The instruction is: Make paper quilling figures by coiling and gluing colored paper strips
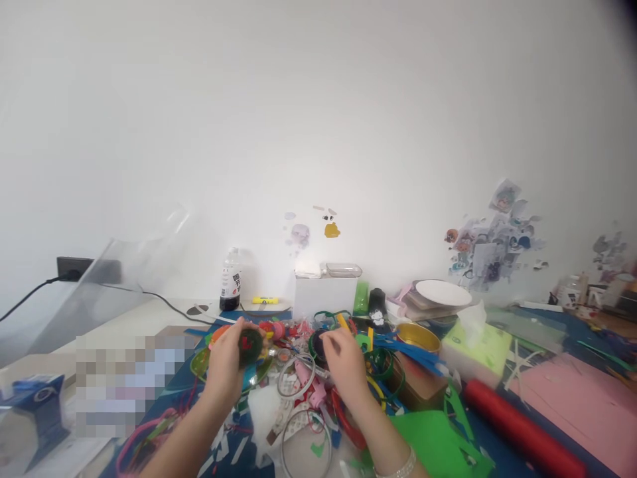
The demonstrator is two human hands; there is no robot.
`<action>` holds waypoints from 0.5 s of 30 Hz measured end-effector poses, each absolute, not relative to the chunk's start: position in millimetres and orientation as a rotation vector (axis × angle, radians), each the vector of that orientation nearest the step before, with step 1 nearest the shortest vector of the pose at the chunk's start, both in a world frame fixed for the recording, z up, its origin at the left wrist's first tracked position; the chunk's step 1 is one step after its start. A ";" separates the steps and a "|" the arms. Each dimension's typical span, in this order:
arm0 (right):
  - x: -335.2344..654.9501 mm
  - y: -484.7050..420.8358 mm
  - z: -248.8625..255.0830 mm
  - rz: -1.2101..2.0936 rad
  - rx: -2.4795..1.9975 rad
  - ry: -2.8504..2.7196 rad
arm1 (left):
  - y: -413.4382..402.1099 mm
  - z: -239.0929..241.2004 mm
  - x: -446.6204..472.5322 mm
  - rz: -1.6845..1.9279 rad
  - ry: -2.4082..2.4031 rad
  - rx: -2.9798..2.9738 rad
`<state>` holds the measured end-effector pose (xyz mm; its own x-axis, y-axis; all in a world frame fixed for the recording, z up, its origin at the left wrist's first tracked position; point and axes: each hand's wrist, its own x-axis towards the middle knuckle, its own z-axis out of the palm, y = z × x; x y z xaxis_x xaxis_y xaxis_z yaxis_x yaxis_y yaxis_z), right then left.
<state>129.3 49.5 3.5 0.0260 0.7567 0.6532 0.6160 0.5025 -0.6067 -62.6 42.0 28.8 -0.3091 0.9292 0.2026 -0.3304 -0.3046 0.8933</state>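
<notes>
My left hand [226,362] is raised over the cluttered table, fingers curled round a dark green round piece [250,346] with a red mark on it. My right hand [344,362] reaches into the heap of craft bits, its fingers bent down onto a dark ring-shaped piece [316,346] among green plastic rings. Clear plastic rings [297,376] and pink scraps lie between the two hands. A bracelet shows on my right wrist.
A dark drink bottle [231,281] and a white box [324,295] stand by the wall. To the right are a gold bowl [417,336], a green tissue pack [478,344], a red roll [520,430] and pink sheet [587,405]. Green foam [430,443] lies near.
</notes>
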 end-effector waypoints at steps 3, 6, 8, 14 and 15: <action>128.5 51.3 -1.9 0.325 -1.347 -1.854 | 42.2 28.5 -57.6 1.606 1.097 1.223; 125.8 50.6 -5.9 0.391 -1.357 -1.889 | 39.2 26.2 -48.8 1.380 1.186 1.602; 124.6 50.9 -7.4 0.431 -1.351 -1.880 | 36.8 21.7 -44.6 1.185 1.199 1.879; 120.6 55.7 -11.7 0.476 -1.257 -1.858 | 39.6 -0.3 -44.5 0.989 1.198 1.999; 120.2 56.5 -11.6 0.477 -1.242 -1.857 | 40.8 -2.4 -44.8 1.017 1.223 1.952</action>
<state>120.2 56.5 -11.6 -0.1655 0.8891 0.4268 0.5733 0.4388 -0.6919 -44.8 40.8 -2.4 0.2771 0.9180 0.2837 0.4463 -0.3844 0.8081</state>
